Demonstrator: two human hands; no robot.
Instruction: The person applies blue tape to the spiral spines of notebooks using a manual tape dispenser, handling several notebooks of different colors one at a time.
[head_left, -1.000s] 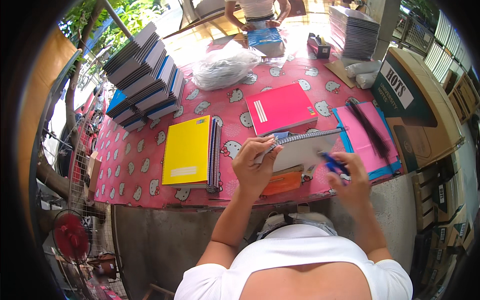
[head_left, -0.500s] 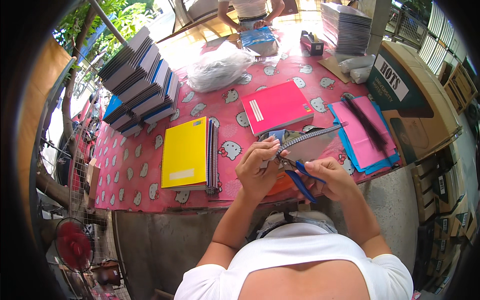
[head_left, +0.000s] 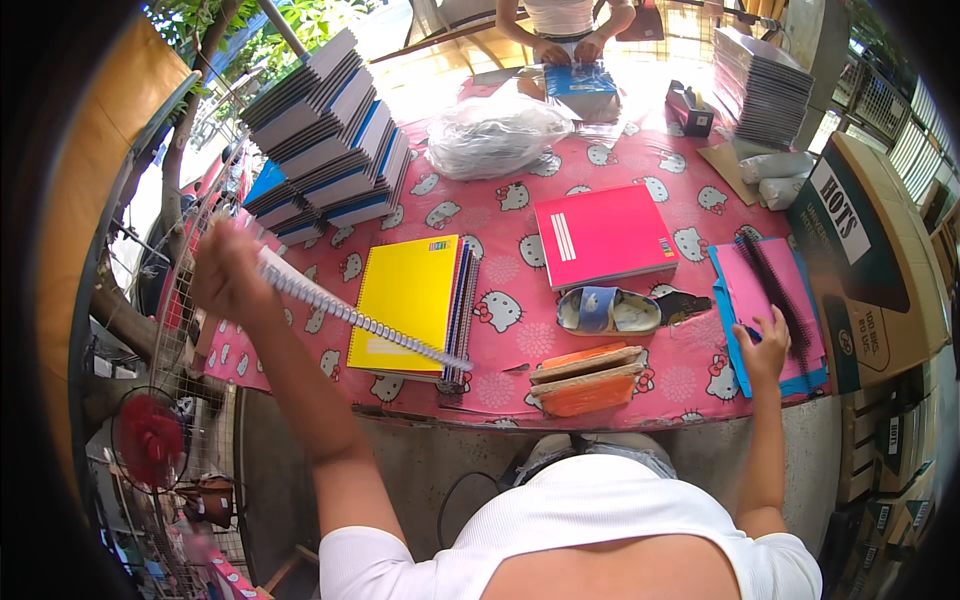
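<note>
At the left of the frame the left hand (head_left: 225,272) pinches a spiral-bound notebook (head_left: 350,315) by its end (light, floppy, best gripped along the wire spine), while the right hand (head_left: 765,345), fingers spread, rests on pink sheets (head_left: 765,295) at right.

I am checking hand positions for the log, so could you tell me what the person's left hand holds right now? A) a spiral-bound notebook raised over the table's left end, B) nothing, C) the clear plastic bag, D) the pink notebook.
A: the left hand grips a spiral-bound notebook, lifted with its wire spine showing, above the yellow notebook stack, while the right hand rests on the pink covers.
</note>
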